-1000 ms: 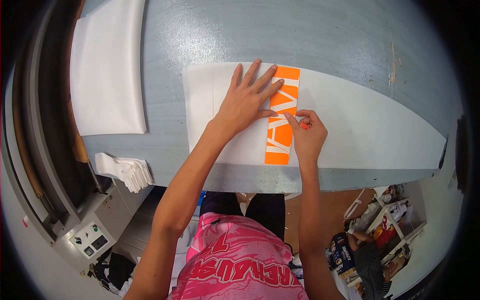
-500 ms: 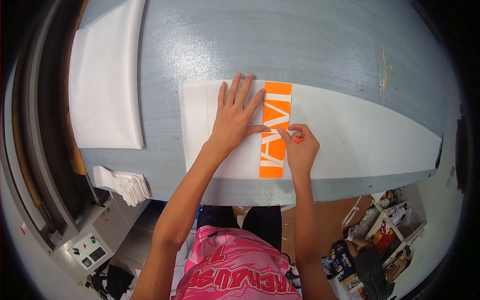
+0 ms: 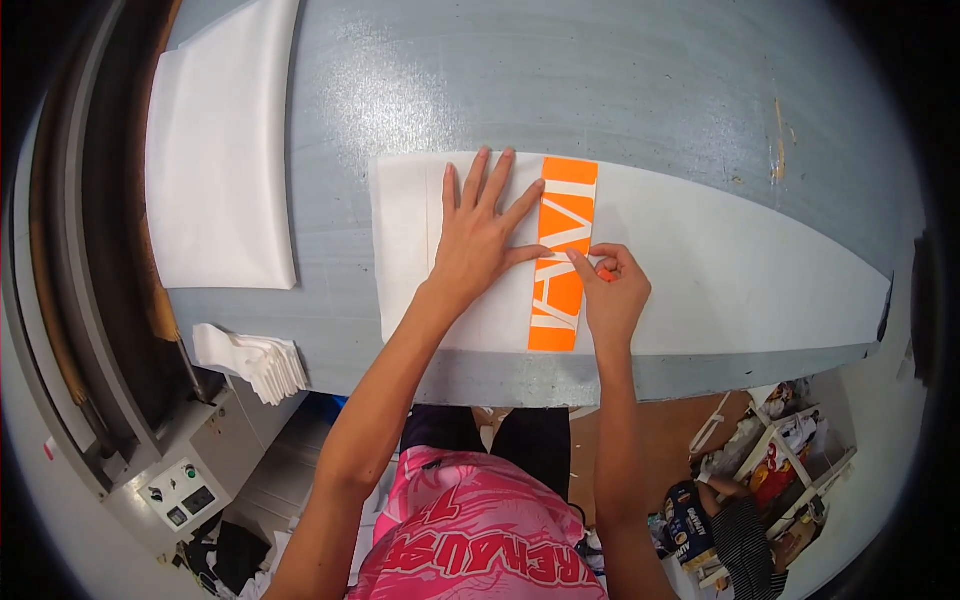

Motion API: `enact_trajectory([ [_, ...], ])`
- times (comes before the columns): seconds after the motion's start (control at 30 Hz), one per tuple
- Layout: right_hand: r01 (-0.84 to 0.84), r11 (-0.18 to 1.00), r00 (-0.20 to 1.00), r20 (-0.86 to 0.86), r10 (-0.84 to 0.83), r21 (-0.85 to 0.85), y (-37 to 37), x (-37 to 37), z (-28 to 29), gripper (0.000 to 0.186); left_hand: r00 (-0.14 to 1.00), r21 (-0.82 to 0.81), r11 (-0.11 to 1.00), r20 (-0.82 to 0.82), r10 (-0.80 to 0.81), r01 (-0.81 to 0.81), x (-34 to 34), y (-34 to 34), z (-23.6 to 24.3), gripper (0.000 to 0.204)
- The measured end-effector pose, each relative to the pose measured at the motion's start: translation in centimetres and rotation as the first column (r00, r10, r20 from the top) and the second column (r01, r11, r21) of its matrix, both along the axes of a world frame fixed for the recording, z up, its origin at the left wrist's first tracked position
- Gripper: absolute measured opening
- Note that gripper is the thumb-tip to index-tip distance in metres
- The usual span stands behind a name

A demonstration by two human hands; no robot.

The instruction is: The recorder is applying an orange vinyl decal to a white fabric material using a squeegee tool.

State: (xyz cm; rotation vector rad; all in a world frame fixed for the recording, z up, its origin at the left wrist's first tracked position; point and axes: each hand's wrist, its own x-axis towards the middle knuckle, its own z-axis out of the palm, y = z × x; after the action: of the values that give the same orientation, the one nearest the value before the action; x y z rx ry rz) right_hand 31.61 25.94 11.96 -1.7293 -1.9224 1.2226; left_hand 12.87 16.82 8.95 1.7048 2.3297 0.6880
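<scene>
Few things have shifted on my feed in the last second. Nearest, the right hand (image 3: 617, 290) keeps its thumb tip at the middle of the strip (image 3: 566, 222), forefinger curled beside it, an orange scrap (image 3: 605, 274) tucked in its bent fingers; whether thumb and forefinger pinch anything else, I cannot tell. Just left and farther, the left hand (image 3: 470, 245) has drawn back: its forefinger lay over the strip a second ago and now only meets the left edge, the thumb tip overlapping that edge, the fingers spread flat, gripping nothing. I judge that the thumb now does most of the bracing there, and more of the strip's far half is bare to me. It lies flat across the white sheet (image 3: 720, 270), from near edge to far edge, bright orange, white letters running along its length, both ends plain orange blocks. Beyond the sheet I see the grey table (image 3: 640, 70), scuffed at far right
</scene>
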Motion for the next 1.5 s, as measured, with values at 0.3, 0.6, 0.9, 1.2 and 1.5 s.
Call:
enact_trajectory([
  [0.3, 0.023, 1.000, 0.999, -0.026, -0.023, -0.015, 0.1, 0.0, -0.6, 0.028, 1.000, -0.007, 1.000, -0.019, -0.006, 0.006, -0.2, 0.1, -0.6, 0.087],
  [0.6, 0.042, 0.999, 0.999, -0.011, -0.042, -0.027, 0.1, 0.0, -0.5, 0.030, 0.997, -0.013, 1.000, -0.071, -0.026, 0.025, -0.1, 0.1, -1.1, 0.082],
  [0.9, 0.019, 0.998, 1.000, -0.010, -0.020, -0.062, 0.4, -0.1, -0.3, 0.029, 0.994, -0.036, 0.999, -0.097, -0.044, 0.041, -0.3, -0.2, -1.1, 0.083],
  [1.2, 0.028, 0.997, 0.999, -0.017, -0.029, -0.065, 0.6, 0.1, -0.5, 0.030, 0.997, -0.039, 0.999, -0.068, -0.027, 0.025, 0.1, -0.1, -0.7, 0.083],
  [1.5, 0.028, 0.997, 0.999, -0.016, -0.029, -0.075, 0.8, 0.1, -0.8, 0.030, 0.997, -0.087, 0.996, -0.073, -0.017, 0.011, 0.1, -0.1, -0.8, 0.084],
])
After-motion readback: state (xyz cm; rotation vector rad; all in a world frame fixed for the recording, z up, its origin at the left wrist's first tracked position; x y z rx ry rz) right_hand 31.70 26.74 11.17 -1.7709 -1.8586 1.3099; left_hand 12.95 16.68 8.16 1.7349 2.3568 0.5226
